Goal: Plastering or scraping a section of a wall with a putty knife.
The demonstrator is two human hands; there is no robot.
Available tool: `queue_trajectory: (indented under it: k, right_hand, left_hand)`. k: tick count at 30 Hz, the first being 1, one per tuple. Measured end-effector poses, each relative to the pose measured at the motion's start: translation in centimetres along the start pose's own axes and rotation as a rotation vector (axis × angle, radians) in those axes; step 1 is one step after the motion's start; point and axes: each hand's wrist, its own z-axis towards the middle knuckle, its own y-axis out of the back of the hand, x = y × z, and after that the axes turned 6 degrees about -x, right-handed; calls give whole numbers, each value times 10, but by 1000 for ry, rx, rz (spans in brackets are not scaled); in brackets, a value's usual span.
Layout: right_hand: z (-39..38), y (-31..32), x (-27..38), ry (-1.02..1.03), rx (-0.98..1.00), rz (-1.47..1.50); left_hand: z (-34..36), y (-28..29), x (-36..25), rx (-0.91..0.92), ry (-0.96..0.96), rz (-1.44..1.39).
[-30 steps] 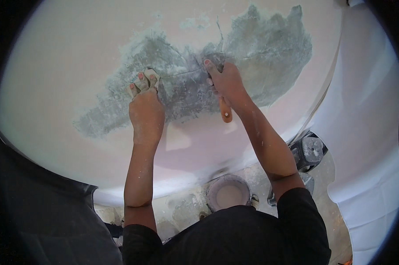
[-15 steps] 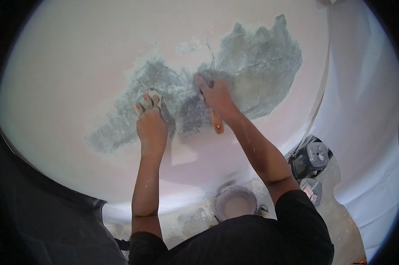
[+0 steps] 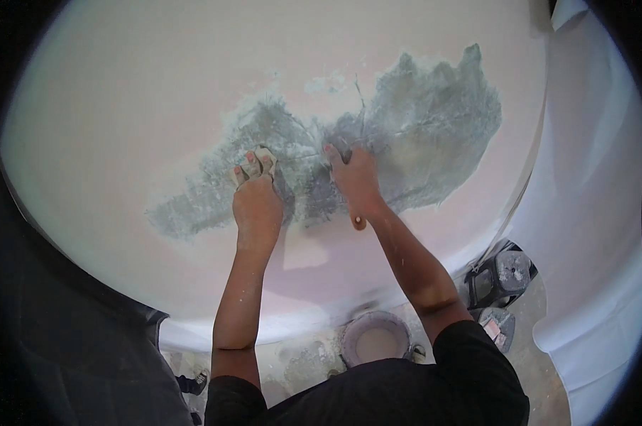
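A pale pinkish wall carries a large rough grey patch where its surface coat is gone. On the left part of that patch my left hand presses a small off-white piece, fingers closed over it; whether it is cloth or sponge I cannot tell. My right hand is wrapped round a tool with an orange-brown handle, whose end sticks out below the palm. The tool's working end is hidden by the hand, against the middle of the patch. A thin crack runs upward above it.
Below, on the stained floor, stands a round basin with pale contents. To its right are a dark stool and a grey surface holding a pinkish piece. White sheeting hangs at right, dark cloth at left, near a shoe.
The view has shifted, so the wall patch sits slightly lower and further right. Both hands keep their grips on the patch; less of the tool's handle shows below my right hand.
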Motion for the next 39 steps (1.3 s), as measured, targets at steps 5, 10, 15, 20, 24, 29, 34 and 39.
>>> queue_trajectory:
  k: [5, 10, 15, 20, 24, 29, 34, 39]
  right_hand:
    - [7, 11, 13, -73, 138, -58]
    - [11, 7, 20, 13, 76, -104]
    - [17, 15, 21, -18, 114, -22]
    - [24, -4, 44, 234, -27, -137]
    - [-22, 57, 36, 172, 138, 123]
    - [-85, 148, -13, -379, 386, 138]
    - [-123, 152, -35, -401, 463, 284]
    - [-114, 173, -76, -254, 721, -236]
  left_hand:
    - [21, 36, -6, 632, 223, -56]
    - [11, 27, -3, 322, 130, -55]
    - [19, 29, -10, 363, 189, -135]
    - [16, 24, -14, 403, 205, -36]
    - [-4, 42, -22, 251, 299, -257]
    - [-79, 19, -69, 518, 599, -1033]
    - [-142, 20, -109, 853, 862, -1617]
    - [-183, 41, -94, 1041, 948, -1624]
